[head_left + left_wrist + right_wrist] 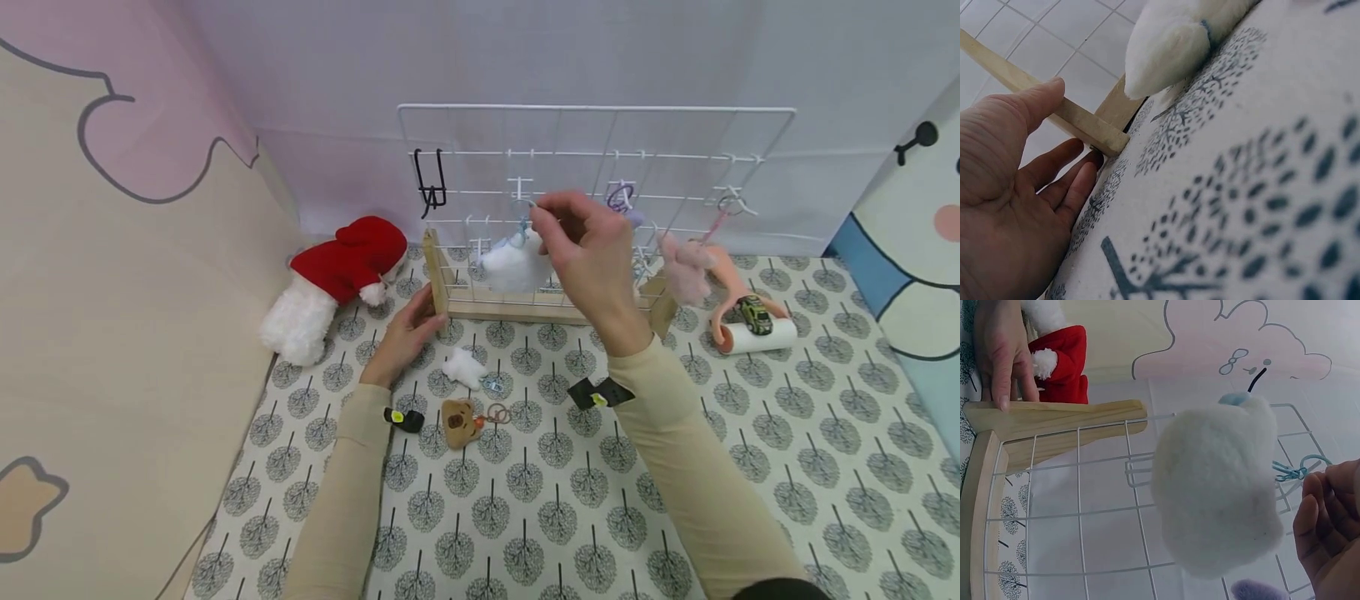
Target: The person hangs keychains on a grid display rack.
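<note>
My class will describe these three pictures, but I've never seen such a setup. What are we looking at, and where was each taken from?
There is no robot here, only a person's two bare hands. The widest picture comes from a camera on the head; the other two come from the left and right wrists. The right hand pinches a blue ring with a white plush below it, by a wire rack. The left hand holds the rack's wooden end. On the tree-patterned cloth lie a smaller white plush, a brown bear charm and a red-and-white hat.
</note>
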A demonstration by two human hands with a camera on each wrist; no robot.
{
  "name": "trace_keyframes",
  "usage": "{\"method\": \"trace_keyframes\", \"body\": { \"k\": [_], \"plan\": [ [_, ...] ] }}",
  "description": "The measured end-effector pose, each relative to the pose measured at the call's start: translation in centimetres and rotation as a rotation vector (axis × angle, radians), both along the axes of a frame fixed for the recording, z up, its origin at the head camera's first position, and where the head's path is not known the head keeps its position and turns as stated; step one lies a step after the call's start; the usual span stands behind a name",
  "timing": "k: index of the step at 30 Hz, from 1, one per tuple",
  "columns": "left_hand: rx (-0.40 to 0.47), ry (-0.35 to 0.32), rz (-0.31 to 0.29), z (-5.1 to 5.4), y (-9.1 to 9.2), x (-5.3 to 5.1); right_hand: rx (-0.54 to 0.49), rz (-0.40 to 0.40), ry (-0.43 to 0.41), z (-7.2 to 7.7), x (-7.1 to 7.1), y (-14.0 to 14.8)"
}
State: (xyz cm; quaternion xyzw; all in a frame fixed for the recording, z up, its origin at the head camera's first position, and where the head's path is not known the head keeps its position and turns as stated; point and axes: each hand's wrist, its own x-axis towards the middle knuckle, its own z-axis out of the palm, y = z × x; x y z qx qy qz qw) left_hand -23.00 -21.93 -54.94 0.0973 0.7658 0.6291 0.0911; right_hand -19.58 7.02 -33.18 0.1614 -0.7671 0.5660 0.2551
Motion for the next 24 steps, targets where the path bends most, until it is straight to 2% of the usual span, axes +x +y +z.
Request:
{"method": "trace_keyframes", "body": {
  "k": [3,7,10,14,18,24],
  "plan": [
    [-0.002,-0.002,0.000,0.1,0.0,0.0,-0.025,-0.002,-0.026,-0.1,-0.3,-0.2],
    [-0.001,-0.009,0.005,0.1,-0.1,0.1,-0.043,-0.022,-0.106,-0.4,-0.6,-0.4],
    [0.002,-0.012,0.007,0.1,-0.1,0.2,-0.035,-0.048,-0.167,-0.7,-0.7,-0.4],
    [0.009,-0.006,0.001,0.2,0.0,0.1,-0.018,-0.061,-0.195,-1.2,-0.5,-0.2],
    [0.012,0.001,-0.006,0.1,0.1,0.0,-0.007,-0.061,-0.200,-2.8,0.0,0.1],
    [0.006,0.004,-0.008,0.1,0.0,-0.1,0.038,-0.017,-0.267,-6.5,1.6,0.2]
  ]
}}
